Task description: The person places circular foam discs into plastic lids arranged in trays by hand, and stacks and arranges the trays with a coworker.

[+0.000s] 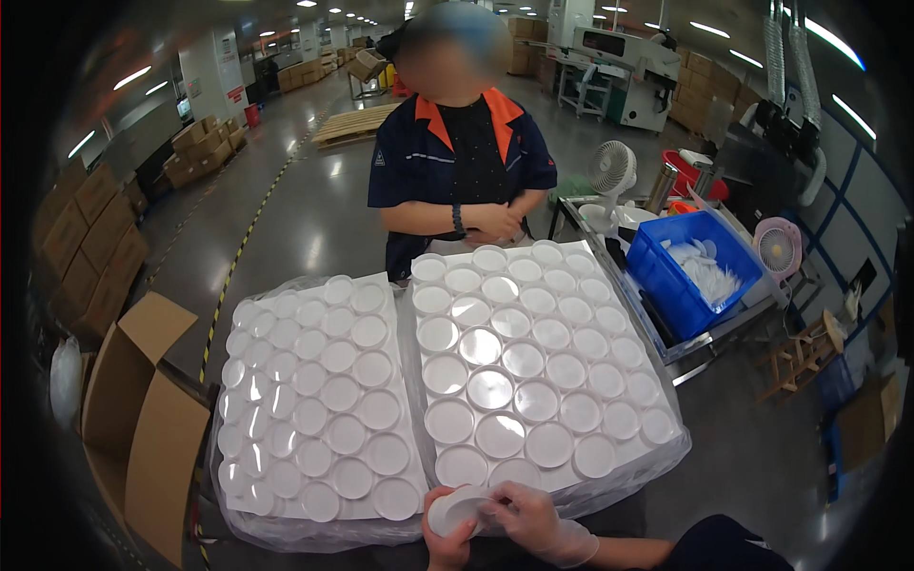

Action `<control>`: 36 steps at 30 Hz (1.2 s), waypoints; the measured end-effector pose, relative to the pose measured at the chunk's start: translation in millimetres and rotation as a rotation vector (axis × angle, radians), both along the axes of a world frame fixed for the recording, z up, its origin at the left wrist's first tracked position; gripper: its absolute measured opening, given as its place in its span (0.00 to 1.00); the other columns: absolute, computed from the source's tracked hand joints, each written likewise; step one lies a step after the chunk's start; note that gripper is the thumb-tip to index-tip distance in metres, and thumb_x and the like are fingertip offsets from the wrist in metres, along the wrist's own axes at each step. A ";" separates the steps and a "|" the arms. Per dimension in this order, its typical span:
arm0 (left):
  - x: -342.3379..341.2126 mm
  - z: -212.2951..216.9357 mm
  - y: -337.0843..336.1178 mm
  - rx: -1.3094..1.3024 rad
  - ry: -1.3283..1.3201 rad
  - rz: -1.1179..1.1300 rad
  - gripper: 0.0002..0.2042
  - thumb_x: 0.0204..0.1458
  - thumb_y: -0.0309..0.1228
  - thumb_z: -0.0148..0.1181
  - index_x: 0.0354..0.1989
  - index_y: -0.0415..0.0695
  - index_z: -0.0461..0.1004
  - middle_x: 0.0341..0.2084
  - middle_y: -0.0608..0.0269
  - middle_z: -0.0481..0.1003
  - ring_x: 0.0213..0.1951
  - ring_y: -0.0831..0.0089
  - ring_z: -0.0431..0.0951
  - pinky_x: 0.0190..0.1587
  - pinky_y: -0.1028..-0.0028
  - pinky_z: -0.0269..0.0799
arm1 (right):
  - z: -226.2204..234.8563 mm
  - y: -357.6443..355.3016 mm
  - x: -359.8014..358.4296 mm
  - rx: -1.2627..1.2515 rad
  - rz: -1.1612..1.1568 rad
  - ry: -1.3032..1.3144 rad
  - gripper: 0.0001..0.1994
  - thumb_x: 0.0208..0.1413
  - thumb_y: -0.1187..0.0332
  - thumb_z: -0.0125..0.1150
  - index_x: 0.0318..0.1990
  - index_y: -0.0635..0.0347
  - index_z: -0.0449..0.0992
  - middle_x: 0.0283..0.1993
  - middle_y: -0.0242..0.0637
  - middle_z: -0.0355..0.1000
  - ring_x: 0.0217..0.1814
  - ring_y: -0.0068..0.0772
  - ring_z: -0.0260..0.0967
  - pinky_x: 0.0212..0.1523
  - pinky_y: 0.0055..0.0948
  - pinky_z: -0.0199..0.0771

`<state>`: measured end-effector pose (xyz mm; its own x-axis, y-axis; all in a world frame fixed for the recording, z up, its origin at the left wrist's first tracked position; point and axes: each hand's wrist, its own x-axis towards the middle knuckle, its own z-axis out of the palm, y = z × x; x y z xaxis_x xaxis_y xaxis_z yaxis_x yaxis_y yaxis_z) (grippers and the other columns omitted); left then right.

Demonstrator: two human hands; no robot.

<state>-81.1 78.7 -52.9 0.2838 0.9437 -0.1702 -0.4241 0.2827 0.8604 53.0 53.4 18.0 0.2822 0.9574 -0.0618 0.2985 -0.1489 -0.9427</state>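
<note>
Near the lower edge, my left hand grips a white round shallow lid, thumb across its face. My right hand, in a thin clear glove, has its fingers bent together at the lid's right edge. Just beyond my hands, rows of similar round white lids lie on a white sheet over the right-hand plastic-wrapped stack. To the left, a second wrapped stack carries more of these lids in rows. Whether they are lids or shallow dishes is hard to tell.
Across the stacks stands a person with hands clasped. On the right, a metal cart bears a blue bin of white pieces and a white fan. An open carton stands at left; a wooden stool is at far right.
</note>
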 end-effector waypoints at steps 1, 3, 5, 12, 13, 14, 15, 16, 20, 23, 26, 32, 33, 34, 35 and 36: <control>-3.1 -7.8 -0.1 -0.154 -0.094 -0.036 0.28 0.39 0.21 0.54 0.53 0.36 0.55 0.44 0.52 0.65 0.48 0.61 0.66 0.51 0.65 0.62 | -6.1 -0.6 5.9 -0.001 -0.011 -0.009 0.07 0.46 0.70 0.59 0.29 0.65 0.71 0.26 0.37 0.70 0.28 0.26 0.67 0.30 0.23 0.67; -10.8 -16.3 1.6 -0.313 -0.188 -0.070 0.30 0.37 0.21 0.54 0.54 0.36 0.54 0.45 0.51 0.64 0.49 0.59 0.65 0.52 0.64 0.62 | -26.0 1.3 19.8 -0.241 0.083 0.456 0.06 0.50 0.70 0.56 0.32 0.63 0.73 0.21 0.30 0.68 0.24 0.16 0.64 0.27 0.20 0.65; -18.1 -16.8 1.6 -0.454 -0.312 -0.175 0.34 0.33 0.21 0.55 0.55 0.39 0.53 0.46 0.51 0.64 0.51 0.56 0.64 0.53 0.61 0.61 | -34.9 0.9 30.5 -0.292 0.070 0.474 0.06 0.50 0.70 0.56 0.31 0.64 0.74 0.22 0.28 0.69 0.25 0.15 0.63 0.27 0.19 0.64; -31.0 -7.0 2.6 -0.359 -0.394 -0.154 0.27 0.30 0.24 0.51 0.46 0.43 0.56 0.38 0.44 0.65 0.36 0.48 0.70 0.21 0.61 0.70 | -11.8 44.3 96.2 -0.047 -0.295 0.225 0.04 0.46 0.74 0.57 0.27 0.65 0.74 0.23 0.29 0.70 0.27 0.15 0.64 0.29 0.18 0.64; -32.5 -8.9 2.9 -0.337 -0.381 -0.159 0.27 0.30 0.24 0.51 0.46 0.44 0.56 0.38 0.45 0.65 0.36 0.49 0.70 0.22 0.61 0.71 | -8.5 60.9 107.4 -0.019 -0.374 0.202 0.03 0.45 0.74 0.57 0.26 0.65 0.73 0.23 0.29 0.69 0.26 0.15 0.63 0.27 0.17 0.63; -30.1 -10.2 3.4 -0.342 -0.386 -0.170 0.27 0.30 0.24 0.51 0.46 0.44 0.56 0.38 0.45 0.65 0.36 0.49 0.70 0.22 0.61 0.71 | -15.2 75.6 122.3 0.056 -0.404 0.105 0.03 0.44 0.74 0.58 0.25 0.64 0.73 0.22 0.28 0.68 0.24 0.15 0.62 0.25 0.17 0.63; -27.9 -11.6 3.6 -0.341 -0.391 -0.196 0.27 0.30 0.24 0.51 0.46 0.44 0.56 0.37 0.45 0.64 0.36 0.49 0.70 0.22 0.62 0.71 | -27.6 89.1 137.2 0.135 -0.432 0.009 0.03 0.44 0.74 0.58 0.24 0.63 0.72 0.21 0.27 0.68 0.23 0.14 0.62 0.24 0.17 0.62; -25.0 -12.5 5.3 -0.337 -0.398 -0.223 0.27 0.30 0.23 0.51 0.46 0.44 0.56 0.37 0.45 0.64 0.36 0.50 0.70 0.22 0.62 0.71 | -38.5 100.8 147.7 0.138 -0.444 0.002 0.03 0.44 0.74 0.58 0.24 0.63 0.72 0.21 0.27 0.68 0.23 0.14 0.62 0.24 0.17 0.62; -19.7 -7.6 8.3 -0.372 -0.416 -0.233 0.27 0.30 0.23 0.51 0.45 0.44 0.56 0.37 0.45 0.64 0.36 0.50 0.69 0.22 0.62 0.70 | -54.7 136.4 137.7 0.135 -0.409 -0.138 0.05 0.42 0.72 0.60 0.25 0.63 0.70 0.20 0.29 0.67 0.21 0.19 0.63 0.22 0.21 0.62; -21.1 -7.9 10.0 -0.354 -0.433 -0.249 0.27 0.29 0.23 0.51 0.45 0.44 0.55 0.36 0.45 0.63 0.35 0.50 0.69 0.22 0.63 0.70 | -54.0 145.9 119.4 0.100 -0.344 -0.272 0.07 0.42 0.70 0.60 0.26 0.63 0.69 0.20 0.34 0.67 0.22 0.28 0.65 0.24 0.26 0.64; -24.2 -9.3 9.4 -0.339 -0.431 -0.263 0.27 0.30 0.23 0.51 0.45 0.45 0.55 0.36 0.44 0.63 0.35 0.50 0.69 0.22 0.63 0.70 | -56.4 139.6 118.6 0.067 -0.262 -0.585 0.08 0.41 0.70 0.60 0.28 0.61 0.69 0.23 0.38 0.67 0.24 0.35 0.66 0.27 0.30 0.66; -31.1 -1.5 -4.2 -0.317 -0.201 -0.178 0.30 0.33 0.24 0.50 0.52 0.38 0.56 0.41 0.48 0.67 0.41 0.52 0.70 0.39 0.55 0.71 | -50.7 135.4 109.2 0.239 -0.098 -1.011 0.12 0.42 0.68 0.58 0.35 0.62 0.67 0.33 0.41 0.67 0.36 0.41 0.66 0.35 0.34 0.67; -29.4 -1.8 -1.5 -0.324 -0.170 -0.184 0.30 0.33 0.24 0.50 0.52 0.38 0.56 0.41 0.48 0.67 0.41 0.52 0.70 0.39 0.55 0.71 | -50.1 134.6 106.9 0.414 0.034 -0.990 0.13 0.44 0.68 0.57 0.36 0.64 0.67 0.35 0.43 0.66 0.38 0.42 0.65 0.37 0.35 0.67; -28.5 -5.3 1.0 -0.344 -0.273 -0.195 0.29 0.32 0.23 0.51 0.50 0.40 0.56 0.41 0.46 0.66 0.39 0.51 0.70 0.32 0.58 0.71 | -53.1 131.6 103.2 0.393 0.018 -0.939 0.13 0.44 0.68 0.57 0.36 0.64 0.67 0.35 0.43 0.66 0.38 0.42 0.65 0.37 0.35 0.67; -29.1 -9.3 2.5 -0.367 -0.373 -0.203 0.28 0.31 0.23 0.51 0.47 0.43 0.56 0.41 0.44 0.65 0.37 0.50 0.69 0.25 0.61 0.70 | -56.3 129.2 101.3 0.344 0.101 -0.903 0.14 0.44 0.67 0.56 0.37 0.65 0.67 0.37 0.44 0.65 0.40 0.42 0.64 0.39 0.35 0.66; -26.2 -12.1 5.5 -0.366 -0.377 -0.227 0.28 0.31 0.23 0.51 0.48 0.43 0.55 0.41 0.42 0.64 0.38 0.49 0.69 0.25 0.62 0.70 | -55.3 127.2 105.5 0.294 0.175 -0.882 0.15 0.44 0.66 0.56 0.38 0.66 0.67 0.38 0.45 0.65 0.42 0.43 0.63 0.42 0.36 0.65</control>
<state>-107.3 84.2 -65.0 0.5768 0.7507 -0.3221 -0.5766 0.6534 0.4904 158.5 180.5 -37.2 -0.0372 0.9337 0.3562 0.9174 0.1733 -0.3584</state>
